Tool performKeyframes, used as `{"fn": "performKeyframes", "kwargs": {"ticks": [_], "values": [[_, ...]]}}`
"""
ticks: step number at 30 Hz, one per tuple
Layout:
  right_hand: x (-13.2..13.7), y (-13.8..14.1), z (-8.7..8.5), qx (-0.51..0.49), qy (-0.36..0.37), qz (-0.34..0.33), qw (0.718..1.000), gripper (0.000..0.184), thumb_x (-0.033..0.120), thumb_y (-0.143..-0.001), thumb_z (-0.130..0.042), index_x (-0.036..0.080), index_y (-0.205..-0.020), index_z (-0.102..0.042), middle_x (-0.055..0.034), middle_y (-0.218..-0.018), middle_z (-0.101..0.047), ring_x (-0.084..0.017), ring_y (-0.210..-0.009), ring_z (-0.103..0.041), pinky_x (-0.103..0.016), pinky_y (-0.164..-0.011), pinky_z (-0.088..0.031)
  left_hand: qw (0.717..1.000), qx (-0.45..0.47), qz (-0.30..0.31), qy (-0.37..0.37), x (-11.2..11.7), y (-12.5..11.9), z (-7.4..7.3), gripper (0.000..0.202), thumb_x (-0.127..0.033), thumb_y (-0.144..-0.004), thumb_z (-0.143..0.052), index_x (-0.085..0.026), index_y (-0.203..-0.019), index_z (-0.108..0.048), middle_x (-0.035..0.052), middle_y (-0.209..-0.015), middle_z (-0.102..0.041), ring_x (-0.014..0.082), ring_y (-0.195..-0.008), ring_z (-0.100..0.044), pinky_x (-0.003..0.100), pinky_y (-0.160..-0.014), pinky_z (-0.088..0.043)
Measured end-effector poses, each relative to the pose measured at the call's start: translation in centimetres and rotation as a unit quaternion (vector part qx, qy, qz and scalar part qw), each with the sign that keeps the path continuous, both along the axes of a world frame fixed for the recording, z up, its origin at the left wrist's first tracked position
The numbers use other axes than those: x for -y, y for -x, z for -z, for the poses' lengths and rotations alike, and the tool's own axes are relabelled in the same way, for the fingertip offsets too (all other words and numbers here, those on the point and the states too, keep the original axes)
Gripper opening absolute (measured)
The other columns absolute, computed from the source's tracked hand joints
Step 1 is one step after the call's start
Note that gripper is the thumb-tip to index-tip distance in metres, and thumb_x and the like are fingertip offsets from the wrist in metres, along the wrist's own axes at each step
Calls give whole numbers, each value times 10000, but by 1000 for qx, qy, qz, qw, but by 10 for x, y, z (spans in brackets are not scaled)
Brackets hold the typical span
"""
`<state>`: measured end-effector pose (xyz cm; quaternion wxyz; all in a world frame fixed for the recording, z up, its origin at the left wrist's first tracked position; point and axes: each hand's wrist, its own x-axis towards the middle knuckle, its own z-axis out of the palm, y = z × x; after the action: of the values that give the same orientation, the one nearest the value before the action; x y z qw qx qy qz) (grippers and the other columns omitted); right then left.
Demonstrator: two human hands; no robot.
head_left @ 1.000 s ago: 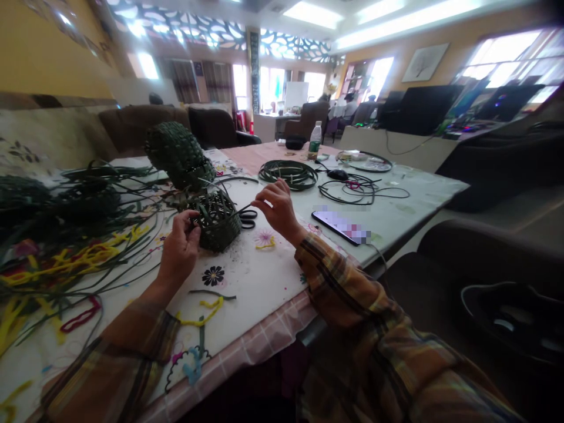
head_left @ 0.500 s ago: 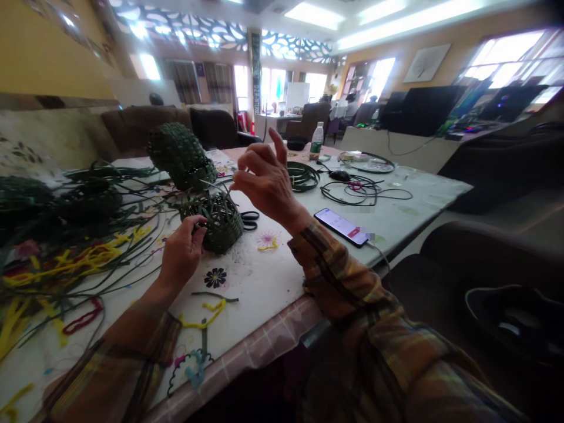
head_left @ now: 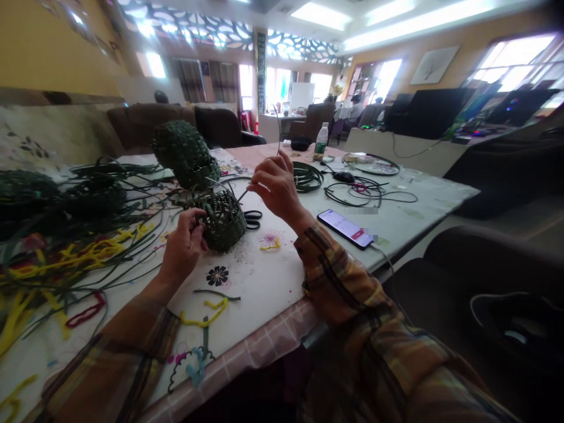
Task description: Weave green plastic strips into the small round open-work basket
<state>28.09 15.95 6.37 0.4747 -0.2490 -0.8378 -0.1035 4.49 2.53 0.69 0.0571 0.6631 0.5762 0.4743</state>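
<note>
A small dark green woven basket (head_left: 227,228) stands on the table with loose strip ends sticking up at its rim. My left hand (head_left: 181,247) is closed on the basket's left side, thumb and fingers at the wall. To the right and above the rim, my right hand (head_left: 278,191) pinches a thin green strip (head_left: 241,196) that runs from the basket up through the fingers, its free end rising above the hand. Just right of the basket, black-handled scissors (head_left: 252,220) lie partly hidden behind it. A larger woven green basket (head_left: 180,151) sits tilted behind.
Loose green strips and yellow pieces (head_left: 106,252) heap at the left. A phone (head_left: 346,228) with a cable lies at the right. Coiled strips (head_left: 308,176), a computer mouse (head_left: 343,177) and a bottle (head_left: 321,143) are farther back. Short scraps (head_left: 205,314) lie near the front edge.
My right hand has moved slightly right and down, its raised fingers now folded in around the strip. My left hand stays at the basket. The whole view has shifted a little.
</note>
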Motion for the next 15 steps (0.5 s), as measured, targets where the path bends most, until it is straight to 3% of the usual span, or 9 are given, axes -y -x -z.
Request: {"fn": "performKeyframes", "kwargs": {"ticks": [9,15], "values": [[-18,-7,18,10,110,-34,993,224,332,-963,-652,216,-771,-654,-31,-939,-663,-214,-1005,-522,-420,-1064,-331,997,70,23,18,-1,3,1,448,-317,-890,-529,-205,-1310,-418,-25,-860,-634,129,-527,-626,279,-592,-496],[-32,-9,27,93,223,-50,969,237,334,-926,-693,169,-757,-695,-39,-887,-676,-186,-944,-523,-390,-1016,-289,993,107,42,34,-4,8,2,445,-382,-873,-563,-183,-1267,-504,-4,-864,-655,135,-539,-627,286,-595,-509]]}}
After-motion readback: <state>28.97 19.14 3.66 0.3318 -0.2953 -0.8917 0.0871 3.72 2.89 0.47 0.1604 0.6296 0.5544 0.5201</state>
